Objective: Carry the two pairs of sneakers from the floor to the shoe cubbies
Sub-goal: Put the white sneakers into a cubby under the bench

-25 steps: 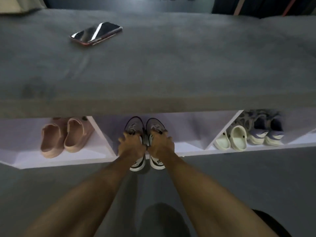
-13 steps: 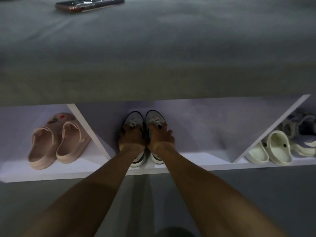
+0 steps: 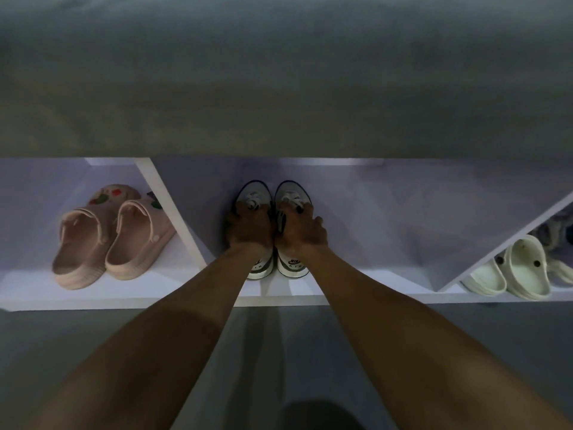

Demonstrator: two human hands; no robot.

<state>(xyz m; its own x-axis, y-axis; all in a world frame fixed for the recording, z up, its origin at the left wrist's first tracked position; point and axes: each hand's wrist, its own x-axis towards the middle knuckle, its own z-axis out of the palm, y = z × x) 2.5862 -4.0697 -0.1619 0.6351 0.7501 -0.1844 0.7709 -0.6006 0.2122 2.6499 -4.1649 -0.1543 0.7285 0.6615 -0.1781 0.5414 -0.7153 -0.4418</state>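
The sneakers (image 3: pixel 274 209) stand side by side in the middle cubby (image 3: pixel 356 218), toes pointing to the back wall, heels at the front edge. The left hand (image 3: pixel 249 229) and right hand (image 3: pixel 300 231) each clamp fingers over one shoe's top. Pink clogs (image 3: pixel 105 240) fill the left cubby, white clogs (image 3: pixel 514 271) the right.

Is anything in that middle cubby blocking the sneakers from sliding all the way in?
Nothing visible does. The left hand and right hand each grip one sneaker of the pair, already on the middle cubby floor, with only bare shelf ahead. The pink clogs and white clogs sit behind dividers.
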